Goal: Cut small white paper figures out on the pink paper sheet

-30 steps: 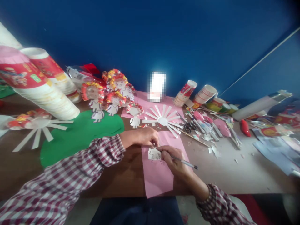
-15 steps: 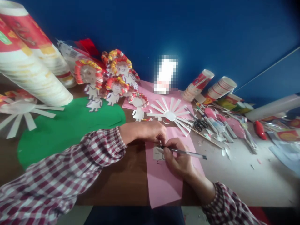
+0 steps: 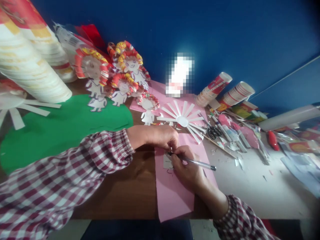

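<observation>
In my right hand [image 3: 188, 166] is a pen [image 3: 200, 162] with a clear barrel, its tip on a small piece of white paper [image 3: 168, 161] that bears dark lines. My left hand [image 3: 166, 137] is closed, fingertips pinched down at the top edge of that piece, partly hiding it. Beneath both lies a pink sheet [image 3: 175, 203], with a few dark pen strokes on it just below the white piece. Beyond my hands is a white paper disc cut into radiating strips [image 3: 182, 121].
Several paper figures with red and yellow rings [image 3: 120, 95] stand behind a green sheet [image 3: 67, 130]. Tall paper cup stacks [image 3: 42, 71] lean at left; shorter stacks [image 3: 212, 88] stand at right. Black-handled scissors [image 3: 213, 132], a wooden stick [image 3: 221, 146], markers and scraps lie to the right.
The pen and my right hand have shifted slightly up and left over the white piece. My left hand stays at its top edge. The view has turned a little.
</observation>
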Demonstrator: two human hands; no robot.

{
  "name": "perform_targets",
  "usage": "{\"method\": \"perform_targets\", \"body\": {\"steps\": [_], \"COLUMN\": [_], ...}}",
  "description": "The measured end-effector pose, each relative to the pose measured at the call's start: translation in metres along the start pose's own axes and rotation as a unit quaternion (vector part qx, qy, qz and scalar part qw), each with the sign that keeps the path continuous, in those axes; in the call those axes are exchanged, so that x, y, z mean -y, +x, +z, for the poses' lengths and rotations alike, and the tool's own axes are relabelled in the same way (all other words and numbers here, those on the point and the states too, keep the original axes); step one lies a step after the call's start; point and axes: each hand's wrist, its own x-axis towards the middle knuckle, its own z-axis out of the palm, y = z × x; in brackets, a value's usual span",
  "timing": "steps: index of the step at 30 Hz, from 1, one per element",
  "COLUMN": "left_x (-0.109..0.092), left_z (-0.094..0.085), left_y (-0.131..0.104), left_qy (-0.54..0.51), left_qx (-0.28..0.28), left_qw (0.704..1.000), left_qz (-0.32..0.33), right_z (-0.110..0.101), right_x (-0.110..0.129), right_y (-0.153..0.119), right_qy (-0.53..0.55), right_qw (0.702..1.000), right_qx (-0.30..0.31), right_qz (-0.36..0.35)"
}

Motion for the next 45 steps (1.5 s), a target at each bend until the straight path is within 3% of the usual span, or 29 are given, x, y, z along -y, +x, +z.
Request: {"method": "perform_targets", "body": {"steps": [4,10,16,34,45], "left_x": [-0.005,-0.004,0.003,0.001,-0.003], "left_z": [-0.003,-0.002,0.003,0.001,-0.001], "left_y": [0.0,-0.001,0.0,0.0,0.0], "left_qy": [-0.003,-0.006,-0.006,-0.014,-0.01], "left_qx": [0.01,0.011,-0.002,0.011,0.019], "left_qw": [1.0,1.0,1.0,0.999,0.999], "left_qz": [-0.021,-0.023,-0.016,-0.046,-0.043], "right_z": [-0.006,-0.005,0.002,-0.003,-0.002], "right_x": [0.002,0.003,0.001,0.006,0.007], "right_y": [0.001,0.001,-0.001,-0.001,0.0], "right_qy": [0.006,0.047,-0.03,-0.106,-0.111], "right_qw": [0.999,0.997,0.999,0.992,0.991], "right_qx": [0.029,0.066,0.014,0.037,0.047], "right_qz": [-0.031,0.014,-0.001,-0.065,-0.059]}}
